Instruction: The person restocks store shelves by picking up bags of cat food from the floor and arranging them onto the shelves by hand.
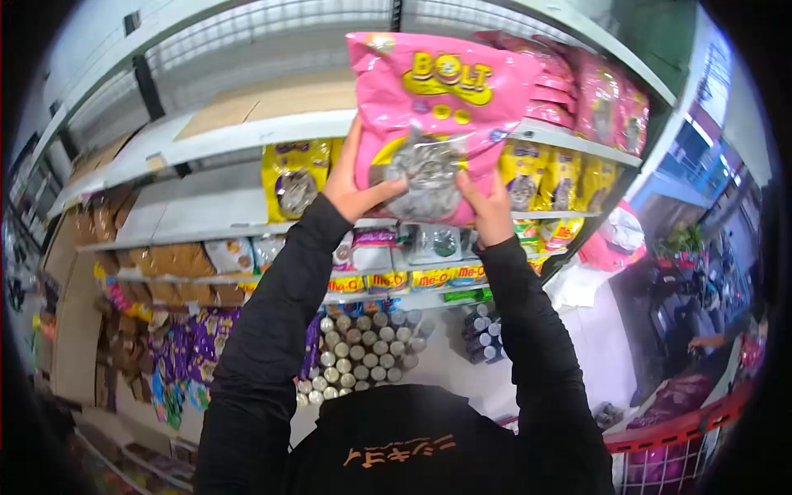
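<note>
Both hands hold up a large pink BOLT bag [445, 111] with a grey cat pictured on it, in front of the upper shelf. My left hand [360, 186] grips its lower left side, the thumb across the front. At the lower right side, my right hand [488, 205] is closed on it, thumb also on the front. Behind the bag and to its right, more pink bags [598, 95] stand and lie stacked on the top shelf [305, 124]. Yellow bags [294, 180] stand on the shelf below.
Lower shelves carry brown bags [177, 260] and Me-O packs [388, 281]. Many cans [363, 346] and purple packs [194, 342] are on the floor. A red-rimmed basket [685, 425] is at the lower right, near another person's hand [707, 341].
</note>
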### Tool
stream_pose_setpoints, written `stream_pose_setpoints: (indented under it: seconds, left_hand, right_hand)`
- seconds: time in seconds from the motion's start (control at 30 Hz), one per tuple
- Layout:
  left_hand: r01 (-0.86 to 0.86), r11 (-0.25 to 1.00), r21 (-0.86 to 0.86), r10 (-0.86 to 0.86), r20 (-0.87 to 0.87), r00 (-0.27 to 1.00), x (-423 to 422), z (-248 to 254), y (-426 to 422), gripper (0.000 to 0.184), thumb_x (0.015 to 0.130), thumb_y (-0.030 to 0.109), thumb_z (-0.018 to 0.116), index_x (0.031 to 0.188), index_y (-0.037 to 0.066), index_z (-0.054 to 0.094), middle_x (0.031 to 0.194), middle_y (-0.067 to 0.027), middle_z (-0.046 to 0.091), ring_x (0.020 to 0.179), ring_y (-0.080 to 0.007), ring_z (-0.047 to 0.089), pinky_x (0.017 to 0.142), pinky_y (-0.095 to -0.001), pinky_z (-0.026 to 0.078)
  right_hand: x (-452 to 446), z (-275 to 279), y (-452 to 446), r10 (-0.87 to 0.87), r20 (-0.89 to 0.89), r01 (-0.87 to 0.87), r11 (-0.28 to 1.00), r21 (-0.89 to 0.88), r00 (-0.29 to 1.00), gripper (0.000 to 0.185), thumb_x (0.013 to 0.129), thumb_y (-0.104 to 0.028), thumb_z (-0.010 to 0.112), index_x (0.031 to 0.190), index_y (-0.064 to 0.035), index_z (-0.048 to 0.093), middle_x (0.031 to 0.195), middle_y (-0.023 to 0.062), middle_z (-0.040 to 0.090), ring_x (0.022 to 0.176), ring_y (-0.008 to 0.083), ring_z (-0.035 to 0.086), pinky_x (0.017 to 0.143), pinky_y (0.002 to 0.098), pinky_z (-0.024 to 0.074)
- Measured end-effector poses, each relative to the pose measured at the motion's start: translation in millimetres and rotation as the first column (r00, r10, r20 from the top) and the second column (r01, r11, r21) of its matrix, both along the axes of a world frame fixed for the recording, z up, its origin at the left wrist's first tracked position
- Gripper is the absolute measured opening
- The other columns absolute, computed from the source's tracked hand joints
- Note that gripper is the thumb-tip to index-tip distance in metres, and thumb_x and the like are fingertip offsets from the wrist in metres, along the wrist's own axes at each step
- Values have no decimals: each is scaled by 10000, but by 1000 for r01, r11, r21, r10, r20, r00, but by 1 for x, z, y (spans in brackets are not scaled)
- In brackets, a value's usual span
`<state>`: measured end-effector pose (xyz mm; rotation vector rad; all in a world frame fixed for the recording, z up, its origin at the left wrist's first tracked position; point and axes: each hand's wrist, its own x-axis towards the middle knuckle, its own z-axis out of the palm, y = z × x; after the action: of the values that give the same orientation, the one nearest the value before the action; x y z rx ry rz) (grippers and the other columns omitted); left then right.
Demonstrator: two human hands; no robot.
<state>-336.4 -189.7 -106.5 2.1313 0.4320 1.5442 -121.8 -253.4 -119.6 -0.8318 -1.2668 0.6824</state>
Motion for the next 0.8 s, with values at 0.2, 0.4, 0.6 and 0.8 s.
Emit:
stream_pose_setpoints:
  seconds: [0.2, 0.4, 0.6, 0.8]
  left_hand:
    - [294, 940, -172, -289, 50, 956, 30, 13, 9, 957, 704, 150, 744, 1400, 13, 101, 1350, -139, 327, 1220, -208, 358, 1006, -317, 291]
    - [334, 903, -269, -307, 137, 942, 78, 12, 28, 969, 707, 121, 739, 1405, 19, 75, 1352, -129, 326, 1219, -204, 358, 1007, -319, 289]
    - [377, 882, -283, -345, 157, 926, 143, 36, 33, 966, 712, 78, 717, 1413, 46, 52, 1355, -128, 322, 1219, -201, 358, 1007, -319, 292]
    - [455, 865, -212, -432, 150, 890, 253, 36, 46, 950, 704, 25, 698, 1414, 68, 69, 1346, -136, 334, 1223, -219, 365, 1005, -338, 306]
  right_hand:
    - [15, 9, 0, -44, -114, 47, 999, 22, 992, 460, 824, -247, 639, 1174, -6, 461, 1069, 53, 544, 961, 101, 504, 839, 253, 398]
    - [59, 11, 14, -34, -278, 27, 999, -30, 960, 422, 860, -290, 582, 1166, -21, 473, 1052, 3, 539, 970, 89, 486, 851, 222, 368]
    - [143, 26, 47, -51, -209, 44, 998, -41, 977, 413, 884, -315, 535, 1171, -22, 486, 1085, 13, 532, 1006, 96, 473, 872, 223, 358]
    - [278, 39, 98, -67, -334, 57, 998, -40, 940, 358, 889, -296, 527, 1129, -31, 524, 1042, 31, 574, 959, 100, 528, 828, 242, 408]
